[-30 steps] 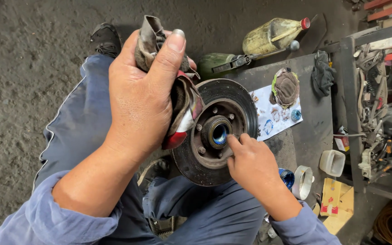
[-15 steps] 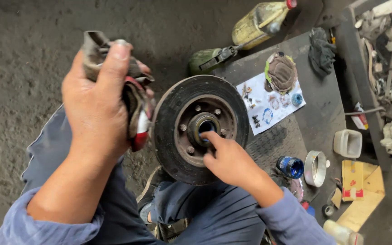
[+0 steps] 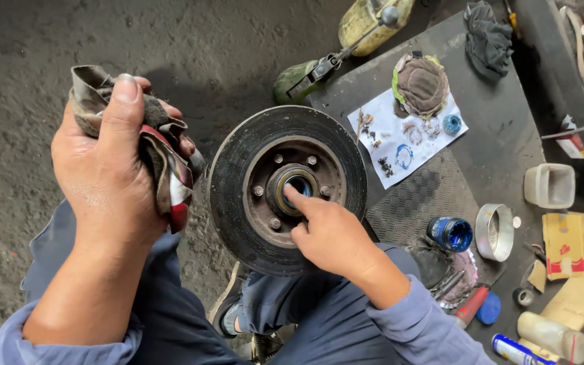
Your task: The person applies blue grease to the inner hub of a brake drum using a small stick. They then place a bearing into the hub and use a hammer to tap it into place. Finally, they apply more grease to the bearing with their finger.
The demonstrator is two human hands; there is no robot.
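Brake disc [image 3: 238, 176], dark and round, with raised hub and ring of studs, held upright over the knees in blue trousers, at the centre of the head view. Central bore [image 3: 297, 186] of the hub smeared with blue grease. Right hand [image 3: 332, 236] laid against the hub face, index finger extended into the bore, remaining fingers curled loosely; grip therefore not clamped on anything, only touching the disc. Left hand [image 3: 106, 176] raised to the left of the disc and apart from it, grip closed tight around a crumpled rag [image 3: 163, 162] of grey, red and white cloth, thumb pressed over the top of the bundle.

To the right, dark worktop [image 3: 495, 149] with ribbed mat. On it: white sheet of paper [image 3: 407, 132] carrying small metal parts, a blue-stained ring and a blue cap; soiled cloth bundle [image 3: 422, 84] at the upper edge of the sheet; open blue grease tin [image 3: 451, 233] just beside the right wrist; metal ring [image 3: 495, 231] next to the tin; pale plastic cup [image 3: 550, 185] further right; cardboard pieces [image 3: 576, 260] near the lower right corner. Beyond the disc, on the rough grey floor [image 3: 28, 61], a yellowish bottle [image 3: 366, 23] and a green container [image 3: 295, 80] with a metal lever across them.
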